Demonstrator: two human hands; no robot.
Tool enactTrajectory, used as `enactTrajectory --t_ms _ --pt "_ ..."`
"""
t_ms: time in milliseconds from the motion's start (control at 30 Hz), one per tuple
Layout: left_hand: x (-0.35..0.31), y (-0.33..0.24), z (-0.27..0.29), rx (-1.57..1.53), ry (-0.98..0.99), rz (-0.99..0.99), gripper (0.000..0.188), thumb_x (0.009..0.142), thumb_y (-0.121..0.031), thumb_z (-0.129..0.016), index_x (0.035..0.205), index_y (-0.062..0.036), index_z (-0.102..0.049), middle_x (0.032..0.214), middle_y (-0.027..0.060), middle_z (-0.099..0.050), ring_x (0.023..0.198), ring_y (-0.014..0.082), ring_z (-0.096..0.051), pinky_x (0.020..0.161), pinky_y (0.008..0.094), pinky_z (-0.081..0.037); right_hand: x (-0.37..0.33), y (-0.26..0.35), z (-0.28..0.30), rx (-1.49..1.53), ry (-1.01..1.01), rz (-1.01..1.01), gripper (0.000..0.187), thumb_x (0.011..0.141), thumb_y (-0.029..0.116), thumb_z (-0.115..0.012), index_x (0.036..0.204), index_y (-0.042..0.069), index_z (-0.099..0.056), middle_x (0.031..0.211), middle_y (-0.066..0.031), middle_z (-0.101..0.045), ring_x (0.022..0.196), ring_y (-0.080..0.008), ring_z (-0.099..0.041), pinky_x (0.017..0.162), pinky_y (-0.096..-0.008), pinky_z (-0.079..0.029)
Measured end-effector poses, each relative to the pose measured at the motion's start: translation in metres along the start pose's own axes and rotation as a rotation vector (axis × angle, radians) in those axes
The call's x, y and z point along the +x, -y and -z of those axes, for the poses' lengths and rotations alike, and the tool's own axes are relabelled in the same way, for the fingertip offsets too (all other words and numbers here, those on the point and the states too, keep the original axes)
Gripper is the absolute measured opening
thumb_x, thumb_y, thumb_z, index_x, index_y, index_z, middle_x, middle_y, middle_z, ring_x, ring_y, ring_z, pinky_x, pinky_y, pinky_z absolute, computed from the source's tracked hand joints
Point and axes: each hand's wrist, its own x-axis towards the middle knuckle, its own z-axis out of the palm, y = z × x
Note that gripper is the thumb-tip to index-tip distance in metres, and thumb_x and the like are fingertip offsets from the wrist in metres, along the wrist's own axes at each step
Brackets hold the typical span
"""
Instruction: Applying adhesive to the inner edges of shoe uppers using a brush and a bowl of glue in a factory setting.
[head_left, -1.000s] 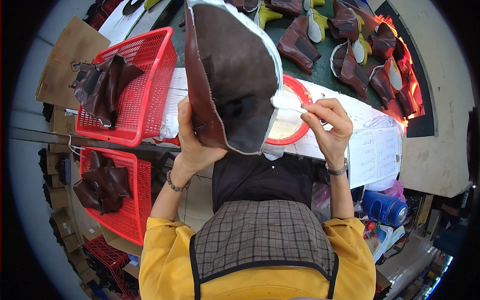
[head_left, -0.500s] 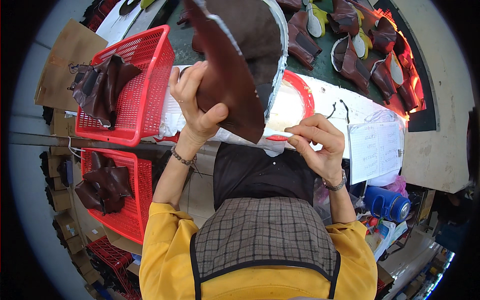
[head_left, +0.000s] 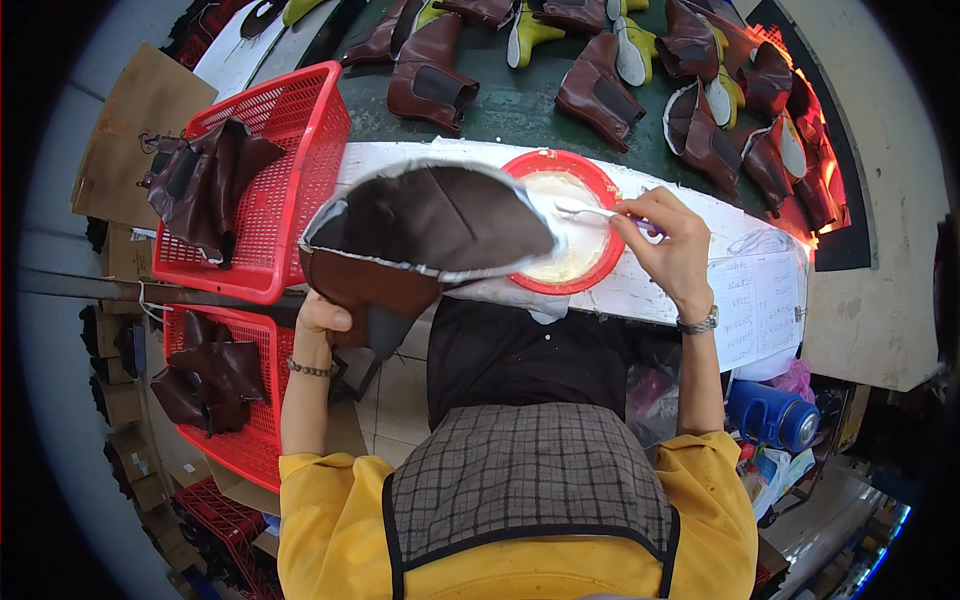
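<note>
My left hand (head_left: 326, 316) grips a brown leather boot upper (head_left: 365, 283) from beneath, at left of centre. Its open bottom edge, coated in white, faces up and shows the dark lining. My right hand (head_left: 672, 245) pinches a slim brush (head_left: 597, 210) with a white front part and a purple handle end. The brush reaches over a red bowl (head_left: 541, 160) holding a white, creamy paste (head_left: 560, 187). The front tip of the upper overlaps the bowl's left side in this view. Whether the bristles touch the paste I cannot tell.
Several finished-looking brown uppers (head_left: 430, 75) and yellow-green lasts (head_left: 531, 36) lie on the dark green bench, near a glowing orange heater (head_left: 817, 190). Red baskets (head_left: 310, 185) with uppers stand at left. A written notebook (head_left: 745, 310) and a blue flask (head_left: 775, 415) are at right.
My left hand has lowered the boot upper toward the left and tipped its open edge upward. My right hand has moved up and right, bringing the brush from the upper's edge to over the bowl.
</note>
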Motion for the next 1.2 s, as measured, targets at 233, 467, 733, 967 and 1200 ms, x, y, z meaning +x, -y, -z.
enactTrajectory --t_ms 233,467,733,967,1200 --pt "-0.007 0.011 -0.022 -0.101 0.031 0.023 0.097 0.065 -0.013 -0.084 0.15 0.0038 -0.04 0.143 0.0226 -0.055 0.128 0.0336 -0.059 0.111 0.0435 -0.045 0.023 0.02 0.009 0.278 -0.11 0.304 0.015 0.078 0.01 -0.082 0.093 0.01 -0.08 0.087 -0.001 -0.07 0.073 -0.0129 -0.061 0.073 -0.029 -0.041" --pt "0.044 0.009 -0.034 -0.187 0.013 0.019 0.096 0.066 -0.014 -0.084 0.15 0.0036 -0.04 0.144 0.0226 -0.054 0.128 0.034 -0.059 0.111 0.044 -0.046 0.029 0.03 0.015 0.267 -0.057 0.366 0.014 0.081 0.014 -0.082 0.094 0.012 -0.08 0.086 -0.0011 -0.07 0.08 -0.0167 -0.064 0.077 -0.0303 -0.041" --pt "0.065 0.028 -0.08 -0.277 0.042 0.05 0.095 0.067 -0.014 -0.083 0.15 0.0035 -0.04 0.144 0.0226 -0.054 0.127 0.0346 -0.059 0.11 0.0445 -0.047 0.076 0.062 0.004 0.372 0.025 0.647 0.018 0.077 0.014 -0.084 0.094 0.012 -0.081 0.088 -0.0008 -0.068 0.085 -0.0161 -0.061 0.086 -0.0325 -0.04" --pt "0.049 0.015 -0.048 -0.38 0.093 0.08 0.094 0.068 -0.015 -0.083 0.15 0.0033 -0.04 0.144 0.0226 -0.054 0.127 0.035 -0.06 0.11 0.0449 -0.047 0.056 0.028 0.011 0.349 -0.059 0.518 0.022 0.073 0.013 -0.086 0.095 0.013 -0.081 0.09 0.0007 -0.067 0.087 -0.0158 -0.061 0.088 -0.0323 -0.04" --pt "0.055 0.0 -0.015 -0.473 0.118 0.092 0.093 0.069 -0.016 -0.083 0.15 0.0032 -0.04 0.144 0.0225 -0.054 0.126 0.0355 -0.06 0.11 0.0453 -0.048 0.007 0.005 -0.004 0.497 -0.14 0.223 0.022 0.075 0.01 -0.086 0.096 0.012 -0.082 0.091 -0.0012 -0.07 0.092 -0.016 -0.063 0.09 -0.0325 -0.042"
